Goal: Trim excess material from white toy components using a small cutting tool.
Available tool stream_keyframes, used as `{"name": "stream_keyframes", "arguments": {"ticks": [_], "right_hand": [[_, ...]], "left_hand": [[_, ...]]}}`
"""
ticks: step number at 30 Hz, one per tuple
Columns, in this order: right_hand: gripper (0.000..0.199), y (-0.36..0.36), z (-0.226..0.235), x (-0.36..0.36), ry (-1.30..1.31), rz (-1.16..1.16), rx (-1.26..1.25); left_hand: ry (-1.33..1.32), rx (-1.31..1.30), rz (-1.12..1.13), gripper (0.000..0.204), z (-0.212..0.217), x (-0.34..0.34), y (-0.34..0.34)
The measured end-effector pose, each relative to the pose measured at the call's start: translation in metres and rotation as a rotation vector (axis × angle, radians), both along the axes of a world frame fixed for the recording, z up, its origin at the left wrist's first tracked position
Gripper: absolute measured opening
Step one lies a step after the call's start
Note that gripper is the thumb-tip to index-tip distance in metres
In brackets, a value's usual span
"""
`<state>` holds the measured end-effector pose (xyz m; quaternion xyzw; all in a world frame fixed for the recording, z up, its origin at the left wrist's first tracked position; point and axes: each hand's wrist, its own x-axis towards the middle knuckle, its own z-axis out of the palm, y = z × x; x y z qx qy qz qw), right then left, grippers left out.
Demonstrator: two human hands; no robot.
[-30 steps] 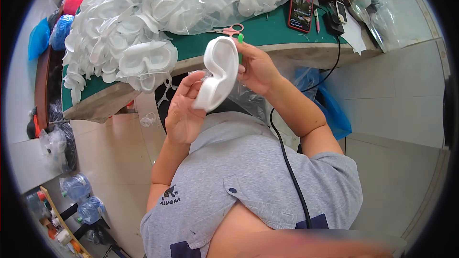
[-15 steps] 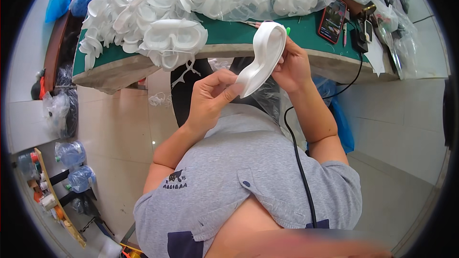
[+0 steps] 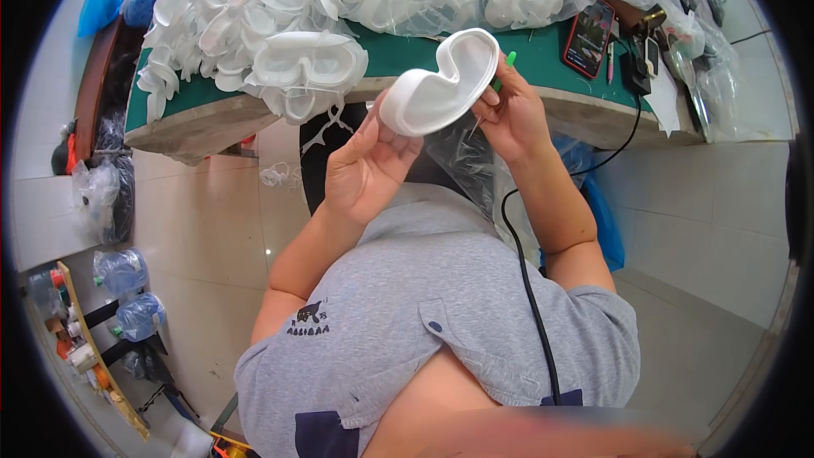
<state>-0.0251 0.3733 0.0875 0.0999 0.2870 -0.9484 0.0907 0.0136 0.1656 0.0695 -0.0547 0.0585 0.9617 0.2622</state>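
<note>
A white goggle-shaped moulded piece (image 3: 424, 102) with a raised rim and a nose notch is held up in front of the table edge. My left hand (image 3: 366, 161) grips its left end, thumb on the near side and fingers beneath. At the other end, my right hand (image 3: 515, 119) is closed round a slim green-handled tool (image 3: 509, 64), its fingertips against the piece's rim. A thin pointed tip shows below those fingers; the tool's exact kind is unclear. Another white goggle piece (image 3: 309, 64) lies at the table edge, left of the held one.
Many similar white pieces (image 3: 246, 0) are heaped on the green tabletop (image 3: 394, 51), with clear plastic bags behind. A phone (image 3: 589, 38), a pink pen and a black charger lie on the right. A black cable (image 3: 526, 263) runs down across my shirt.
The goggle piece has turned from upright on edge to a flatter tilt, its hollow side facing me. My left hand has opened its hold wider and slid under the left end.
</note>
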Motion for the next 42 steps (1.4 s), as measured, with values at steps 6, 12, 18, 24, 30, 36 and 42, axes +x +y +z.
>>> {"name": "stream_keyframes", "arguments": {"ticks": [6,12,18,24,30,36,42], "right_hand": [[0.016,-0.007,0.005,0.003,0.012,0.005,0.147],[0.015,-0.004,0.0,0.004,0.109,0.097,0.081],[0.016,-0.006,0.004,0.009,0.173,0.132,0.091],[0.02,0.003,-0.009,0.008,0.027,0.064,0.266],[0.033,0.003,-0.005,0.003,-0.178,-0.175,0.223],[0.038,0.005,0.002,0.025,0.47,0.115,0.071],[0.009,-0.021,0.023,0.036,1.038,-0.056,1.072]], "left_hand": [[-0.052,0.248,-0.066,0.049,-0.024,-0.005,-0.004],[0.139,0.096,0.023,0.043,-0.016,-0.006,-0.003],[0.179,0.009,0.053,0.041,-0.02,-0.006,-0.003],[0.266,-0.102,0.157,0.033,-0.018,-0.004,-0.001],[0.307,-0.256,0.223,0.024,-0.026,-0.004,0.003],[0.339,-0.369,0.241,0.027,-0.026,-0.001,0.005],[0.356,-0.428,0.33,0.019,-0.018,0.004,0.004]]}}
